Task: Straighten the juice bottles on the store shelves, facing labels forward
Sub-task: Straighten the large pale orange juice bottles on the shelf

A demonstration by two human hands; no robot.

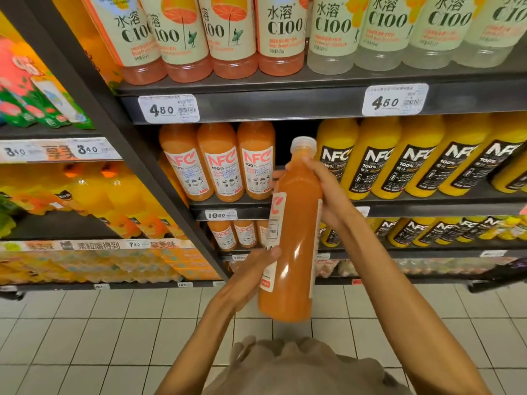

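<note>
Your right hand [325, 192] curls its fingers round the shoulder of the orange juice bottle [296, 252]. Your left hand [248, 273] presses straight fingers against its label [276, 208], which is turned to 9 o'clock. The bottle is off the shelf, with white-labelled bottles [225, 172] at 10 o'clock and black-labelled bottles [373, 166] at 2.

Bright even store light, glare streaks on held bottle [293, 238], wide-angle bowing, blurred edges
</note>
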